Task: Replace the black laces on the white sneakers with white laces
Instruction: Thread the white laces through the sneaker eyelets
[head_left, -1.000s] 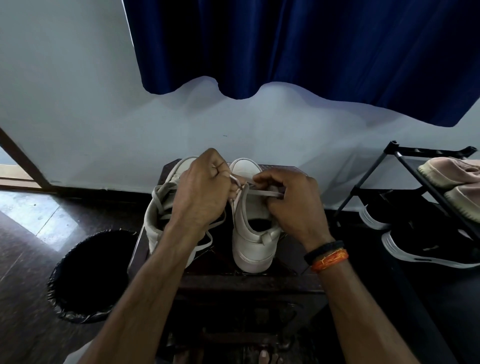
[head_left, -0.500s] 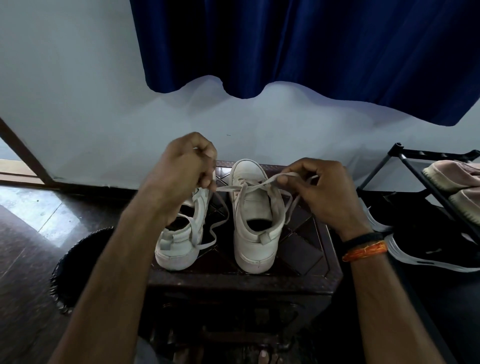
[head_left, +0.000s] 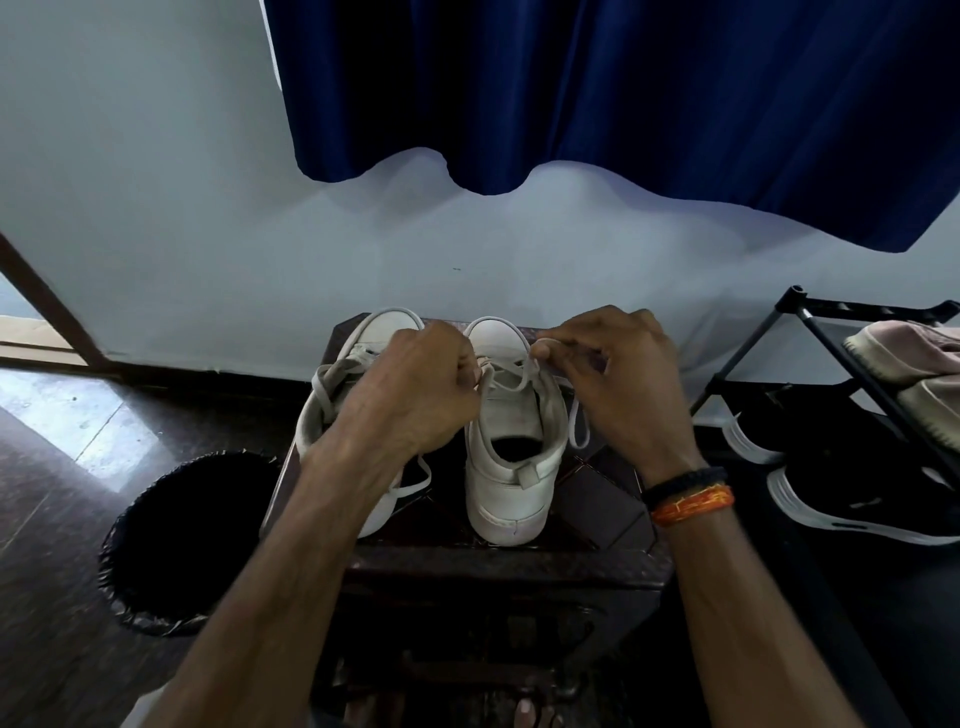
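Both hands have closed back in over the right sneaker (head_left: 511, 457); left hand (head_left: 415, 384) and right hand (head_left: 618, 374) each pinch its white lace (head_left: 511, 371), likely tying the bow

Since the earlier pictures, both hands have drawn back in toward the right sneaker (head_left: 511, 447). The left hand (head_left: 415, 395), raised and out to the left half a second ago, now sits low against that sneaker's left side, fingers curled on the white lace (head_left: 511, 371). The right hand (head_left: 618, 374) has moved in from the right and pinches a lace loop just above the sneaker's tongue. The lace, stretched wide before, now lies slack across the sneaker.
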